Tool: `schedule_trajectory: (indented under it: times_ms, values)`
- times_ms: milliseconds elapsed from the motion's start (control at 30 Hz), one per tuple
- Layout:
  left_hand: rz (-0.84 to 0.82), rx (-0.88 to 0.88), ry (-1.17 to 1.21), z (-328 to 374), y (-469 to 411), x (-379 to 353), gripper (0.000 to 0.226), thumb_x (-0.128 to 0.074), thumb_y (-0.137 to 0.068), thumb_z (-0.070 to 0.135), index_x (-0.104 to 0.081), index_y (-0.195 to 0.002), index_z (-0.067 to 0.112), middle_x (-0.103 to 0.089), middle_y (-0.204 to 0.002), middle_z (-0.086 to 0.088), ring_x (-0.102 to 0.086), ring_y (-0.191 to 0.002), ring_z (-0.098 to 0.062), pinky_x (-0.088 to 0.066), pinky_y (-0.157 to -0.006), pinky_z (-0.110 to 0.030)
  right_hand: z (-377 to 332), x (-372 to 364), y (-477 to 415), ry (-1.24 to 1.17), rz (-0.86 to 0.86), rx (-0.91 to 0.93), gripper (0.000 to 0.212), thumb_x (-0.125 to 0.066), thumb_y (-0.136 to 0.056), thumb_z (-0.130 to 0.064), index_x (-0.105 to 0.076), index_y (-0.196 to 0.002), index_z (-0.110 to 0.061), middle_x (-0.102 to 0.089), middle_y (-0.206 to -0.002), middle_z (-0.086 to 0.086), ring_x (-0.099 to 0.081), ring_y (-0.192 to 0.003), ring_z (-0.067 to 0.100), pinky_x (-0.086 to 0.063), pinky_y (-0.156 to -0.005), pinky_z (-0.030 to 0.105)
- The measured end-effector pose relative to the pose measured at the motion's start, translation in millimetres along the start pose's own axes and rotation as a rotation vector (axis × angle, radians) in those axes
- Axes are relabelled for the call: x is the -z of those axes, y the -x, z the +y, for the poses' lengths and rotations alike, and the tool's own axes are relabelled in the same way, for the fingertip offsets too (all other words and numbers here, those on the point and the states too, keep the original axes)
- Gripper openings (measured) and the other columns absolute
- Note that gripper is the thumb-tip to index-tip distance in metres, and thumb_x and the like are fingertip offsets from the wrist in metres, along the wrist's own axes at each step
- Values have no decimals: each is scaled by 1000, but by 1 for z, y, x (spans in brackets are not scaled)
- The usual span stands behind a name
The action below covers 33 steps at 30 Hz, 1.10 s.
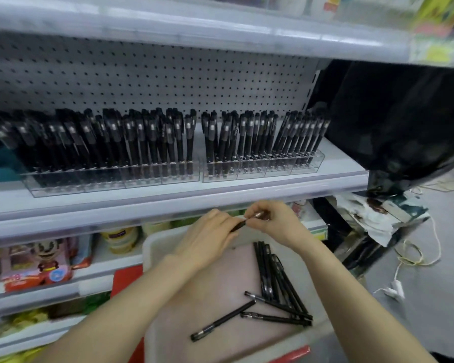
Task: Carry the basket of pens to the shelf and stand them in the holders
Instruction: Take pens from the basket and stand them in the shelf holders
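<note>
1 pen (239, 225) between left hand (210, 238), right hand (274, 224)

head camera, looking forward and down, close to shelf (168, 197)

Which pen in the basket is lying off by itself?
The black pen farthest left in the white plastic basket, slanting up to the right. The other pens lie bunched and crossing along the basket's right side.
</note>
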<state>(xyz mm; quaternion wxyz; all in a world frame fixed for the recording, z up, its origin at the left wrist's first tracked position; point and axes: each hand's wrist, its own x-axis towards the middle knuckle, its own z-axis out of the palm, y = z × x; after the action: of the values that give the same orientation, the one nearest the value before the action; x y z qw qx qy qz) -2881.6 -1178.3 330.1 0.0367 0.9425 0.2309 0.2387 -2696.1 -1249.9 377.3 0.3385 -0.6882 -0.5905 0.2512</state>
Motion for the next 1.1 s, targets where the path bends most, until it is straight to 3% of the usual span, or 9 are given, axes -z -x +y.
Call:
schedule_trajectory:
  times_ms: [133, 233, 333, 467, 600, 767, 1100]
  values:
    - [81, 145, 148, 10, -9, 6, 40, -61, -94, 22, -57, -134, 18, -64, -119, -3, -58, -109, -24, -44, -88, -35, -16, 0, -1, -434, 185, -70, 30, -75, -81, -2, -62, -105, -13, -65, -74, 5, -60, -64, 13, -53, -65, 24]
    - [161, 171, 178, 11, -20, 16, 33, -64, -92, 20, -62, -124, 17, -67, -111, -1, -60, -102, -23, -44, -83, -31, -22, -8, -4, -627, 249, -103, 16, -72, -84, -2, -61, -95, -7, -67, -70, 5, -64, -65, 13, -54, -66, 26]
    - [284, 105, 92, 3, -28, 25, 26, -67, -90, 18, -66, -115, 14, -65, -104, 0, -56, -96, -21, -44, -82, -28, -29, -1, -13, -596, 301, -25, 4, -67, -89, -5, -64, -90, -2, -68, -71, 7, -66, -67, 15, -55, -65, 28]
    - [456, 131, -46, -13, -45, 41, 32, -66, -89, 12, -65, -120, 6, -60, -116, -7, -50, -112, -23, -43, -98, -33, -57, 35, -33, -456, 419, 149, 10, -61, -95, -12, -63, -98, -2, -70, -82, 13, -69, -74, 15, -57, -65, 24]
    - [419, 158, -227, -30, -57, 46, 37, -68, -88, 13, -63, -124, 6, -59, -121, -9, -52, -115, -29, -48, -100, -44, -81, 62, -57, -216, 501, 271, 14, -56, -97, -23, -61, -88, -14, -70, -77, 2, -67, -70, 9, -55, -65, 26]
    - [398, 165, -273, -35, -57, 40, 38, -68, -88, 11, -63, -126, 7, -59, -119, -9, -52, -111, -29, -49, -97, -43, -84, 63, -82, -12, 511, 329, 22, -53, -97, -33, -60, -93, -12, -68, -77, 0, -67, -73, 19, -56, -71, 48]
    - [460, 166, -238, -32, -57, 39, 36, -68, -87, 7, -64, -123, 6, -60, -112, -9, -51, -103, -26, -50, -91, -37, -93, 58, -95, 67, 498, 355, 18, -51, -99, -27, -58, -96, -11, -67, -72, 4, -67, -68, 23, -55, -70, 46]
